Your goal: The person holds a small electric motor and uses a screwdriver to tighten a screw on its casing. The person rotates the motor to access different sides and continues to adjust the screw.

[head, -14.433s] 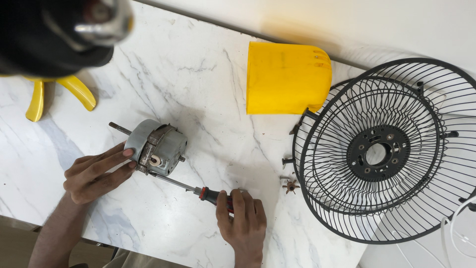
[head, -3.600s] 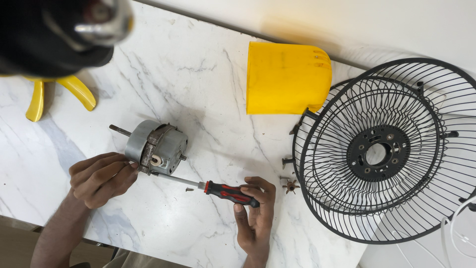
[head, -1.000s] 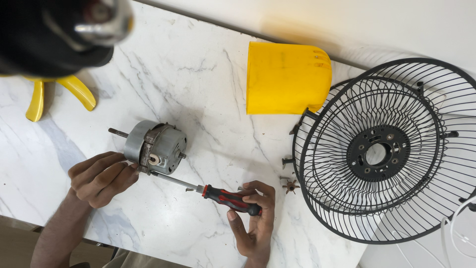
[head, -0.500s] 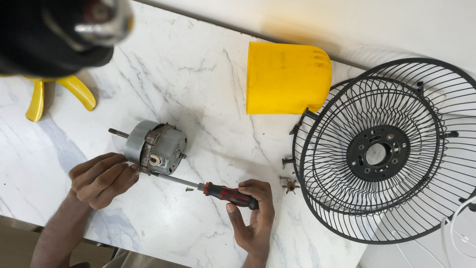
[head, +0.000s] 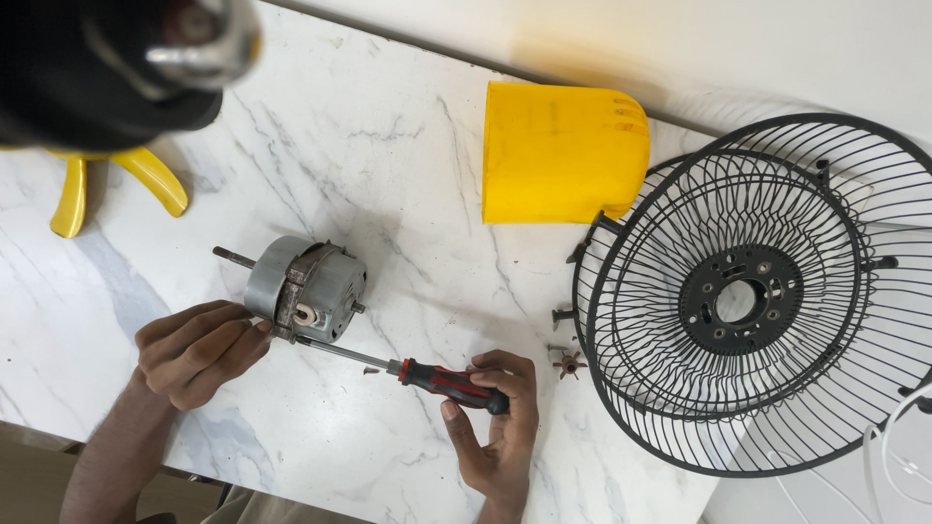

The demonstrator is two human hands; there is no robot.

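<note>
A grey metal fan motor (head: 303, 289) with a shaft sticking out to the left lies on the white marble table (head: 388, 155). My left hand (head: 194, 349) holds the motor's near left side. My right hand (head: 495, 427) grips the red and black handle of a screwdriver (head: 427, 376). The screwdriver's shaft runs up and left, and its tip meets the motor's lower edge.
A yellow plastic motor cover (head: 563, 150) lies at the back. Two black wire fan guards (head: 757, 301) lie stacked at the right, with a small brown part (head: 566, 362) beside them. Yellow fan blades (head: 116, 189) show at the left under a dark blurred object (head: 107, 58).
My right hand has shifted its fingers round the screwdriver handle, which stays against the motor. My left hand and the motor have barely moved.
</note>
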